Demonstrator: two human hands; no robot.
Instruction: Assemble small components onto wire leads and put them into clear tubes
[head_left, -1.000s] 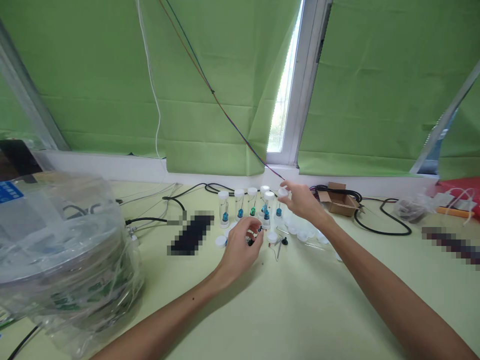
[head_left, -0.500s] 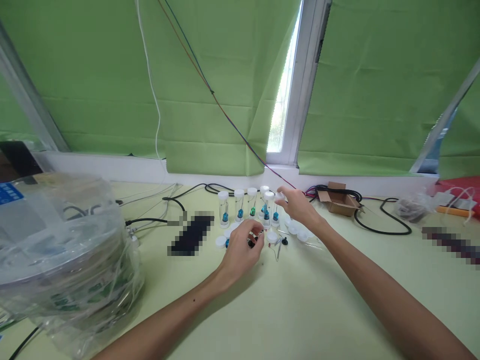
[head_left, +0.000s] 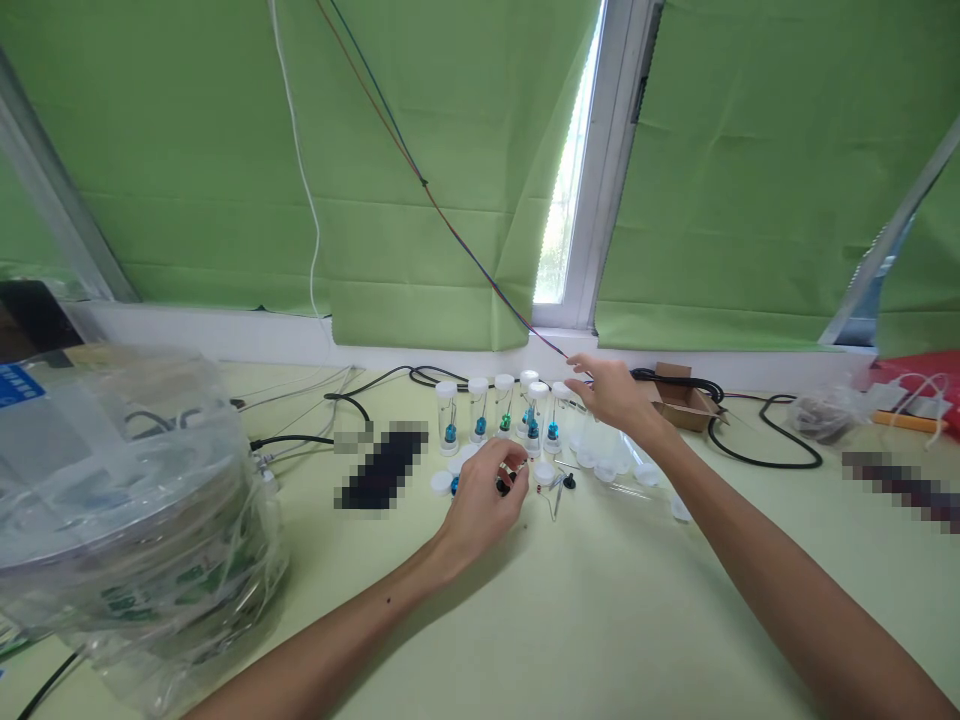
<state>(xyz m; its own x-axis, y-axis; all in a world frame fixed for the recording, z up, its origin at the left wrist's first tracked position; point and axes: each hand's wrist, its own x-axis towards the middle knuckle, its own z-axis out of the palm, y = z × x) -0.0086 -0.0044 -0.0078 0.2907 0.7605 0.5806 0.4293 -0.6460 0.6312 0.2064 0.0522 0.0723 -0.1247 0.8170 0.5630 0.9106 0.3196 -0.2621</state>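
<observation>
Several clear capped tubes [head_left: 478,410] stand upright in a cluster, with blue or green pieces and thin wires inside. My right hand [head_left: 613,395] is just right of the rightmost tube [head_left: 558,420], fingers stretched apart and nothing in them. My left hand [head_left: 487,495] rests in front of the tubes, fingers and thumb curled together; what they pinch, if anything, is too small to make out. Dark little pieces show between its fingers. Beside it lie a white cap [head_left: 544,473], a black knob-like piece [head_left: 570,482] and bent thin wires [head_left: 556,500].
More clear tubes with white caps [head_left: 646,474] lie under and beside my right forearm. Farther back are an open cardboard box [head_left: 681,405] and black cables [head_left: 780,465]. On the left stands a bulky spool wrapped in plastic [head_left: 142,540]. A blurred-out dark object [head_left: 382,468] lies nearby.
My right hand has let go of the rightmost tube's cap and moved slightly right, its fingers opening. That tube now stands by itself. My left hand has hardly moved.
</observation>
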